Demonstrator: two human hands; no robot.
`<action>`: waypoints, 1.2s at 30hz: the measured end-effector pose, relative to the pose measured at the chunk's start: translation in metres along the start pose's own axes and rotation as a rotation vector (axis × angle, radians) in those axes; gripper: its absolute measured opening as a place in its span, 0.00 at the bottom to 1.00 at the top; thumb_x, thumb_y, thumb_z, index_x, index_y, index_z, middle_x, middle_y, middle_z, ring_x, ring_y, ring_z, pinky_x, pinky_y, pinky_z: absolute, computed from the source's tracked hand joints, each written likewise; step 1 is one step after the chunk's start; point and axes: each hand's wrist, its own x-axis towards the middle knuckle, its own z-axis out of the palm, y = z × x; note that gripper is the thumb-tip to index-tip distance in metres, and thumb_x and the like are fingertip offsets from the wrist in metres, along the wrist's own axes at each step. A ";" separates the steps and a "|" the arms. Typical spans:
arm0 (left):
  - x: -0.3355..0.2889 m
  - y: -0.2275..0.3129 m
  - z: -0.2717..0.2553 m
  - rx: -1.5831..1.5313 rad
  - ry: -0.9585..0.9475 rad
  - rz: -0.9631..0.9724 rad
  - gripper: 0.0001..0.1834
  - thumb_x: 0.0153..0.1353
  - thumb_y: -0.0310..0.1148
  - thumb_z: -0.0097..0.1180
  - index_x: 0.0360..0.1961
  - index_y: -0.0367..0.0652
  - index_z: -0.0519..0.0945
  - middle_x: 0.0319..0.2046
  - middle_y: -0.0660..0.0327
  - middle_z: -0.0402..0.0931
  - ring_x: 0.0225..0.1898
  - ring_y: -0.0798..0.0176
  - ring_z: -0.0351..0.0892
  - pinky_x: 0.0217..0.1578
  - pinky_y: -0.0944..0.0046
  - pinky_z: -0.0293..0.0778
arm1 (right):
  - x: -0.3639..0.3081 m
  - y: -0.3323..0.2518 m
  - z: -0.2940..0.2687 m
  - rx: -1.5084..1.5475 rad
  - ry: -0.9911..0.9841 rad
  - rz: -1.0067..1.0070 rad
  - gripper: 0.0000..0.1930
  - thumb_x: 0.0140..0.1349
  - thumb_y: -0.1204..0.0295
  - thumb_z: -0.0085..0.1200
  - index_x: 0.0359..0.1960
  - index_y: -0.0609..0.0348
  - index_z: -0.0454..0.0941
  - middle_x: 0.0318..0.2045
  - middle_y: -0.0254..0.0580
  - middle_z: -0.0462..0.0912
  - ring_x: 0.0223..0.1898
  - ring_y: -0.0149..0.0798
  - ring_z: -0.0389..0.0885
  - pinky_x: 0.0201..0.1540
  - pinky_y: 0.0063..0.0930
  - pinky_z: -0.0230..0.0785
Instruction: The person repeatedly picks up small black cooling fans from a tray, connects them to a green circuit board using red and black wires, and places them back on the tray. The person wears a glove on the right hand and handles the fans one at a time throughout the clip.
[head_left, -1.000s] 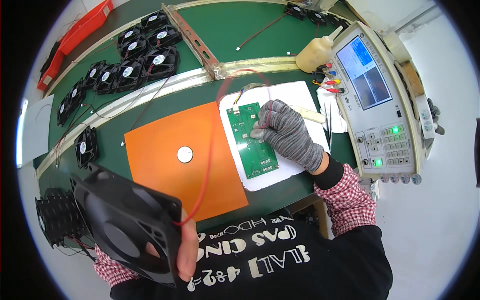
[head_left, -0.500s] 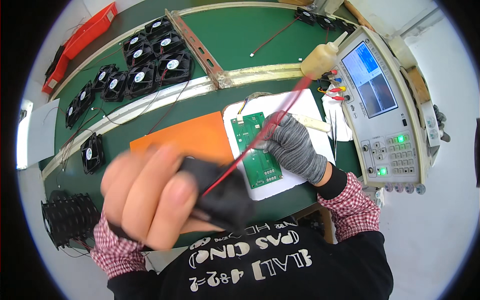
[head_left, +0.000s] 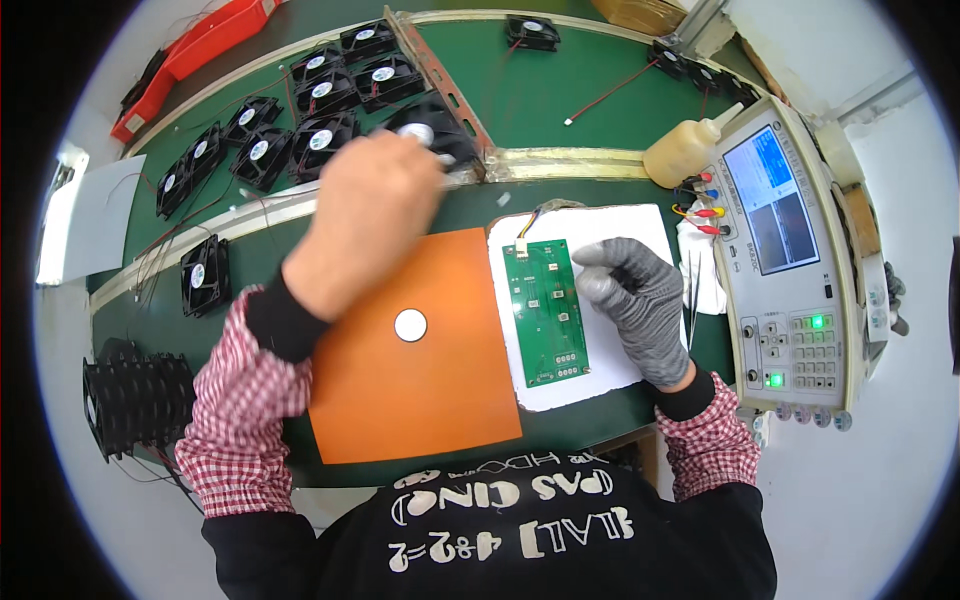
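My left hand (head_left: 375, 215) is bare and blurred by motion. Its fingers are closed on the edge of a black cooling fan (head_left: 425, 122) with a white round label, at the near right corner of a group of fans. My right hand (head_left: 630, 295), in a grey knit glove, hovers over the right edge of a green circuit board (head_left: 546, 340). Its thumb and forefinger are apart with nothing between them. The board lies on a white pad (head_left: 615, 375), with a multicoloured cable plugged in at its top. A white disc (head_left: 410, 325) rests on an orange sheet (head_left: 400, 410).
Several labelled fans (head_left: 322, 92) lie at the back left, beside a perforated metal strip (head_left: 450, 85). One fan (head_left: 532, 33) sits beyond the strip. On the right stand a squeeze bottle (head_left: 690, 148) and a test instrument (head_left: 785, 260). Stacked fans (head_left: 135, 400) occupy the near left.
My left hand let go of the fan it held near me; a fan now sits at the back. It has gripped another. My right hand has released the red wire and moved off the board.
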 end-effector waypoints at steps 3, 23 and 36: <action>-0.006 0.072 -0.047 -0.275 0.159 0.269 0.07 0.40 0.31 0.57 0.24 0.45 0.74 0.22 0.64 0.66 0.24 0.65 0.69 0.23 0.65 0.64 | -0.005 -0.031 0.016 0.051 -0.346 0.068 0.30 0.55 0.68 0.69 0.58 0.59 0.71 0.46 0.43 0.81 0.46 0.33 0.79 0.52 0.28 0.70; -0.074 0.067 -0.062 -0.637 -0.350 -0.546 0.25 0.45 0.30 0.70 0.44 0.38 0.72 0.47 0.49 0.65 0.54 0.46 0.66 0.56 0.52 0.63 | 0.013 0.021 0.003 -0.408 -0.099 -0.240 0.09 0.53 0.80 0.60 0.35 0.56 0.82 0.32 0.39 0.82 0.40 0.43 0.81 0.47 0.33 0.73; -0.062 0.075 -0.087 -0.294 -0.143 -0.116 0.38 0.40 0.38 0.72 0.57 0.39 0.75 0.51 0.52 0.74 0.48 0.50 0.73 0.48 0.54 0.67 | 0.016 0.026 -0.003 -0.607 -0.162 -0.499 0.08 0.51 0.77 0.60 0.33 0.49 0.83 0.31 0.35 0.80 0.38 0.43 0.79 0.42 0.37 0.70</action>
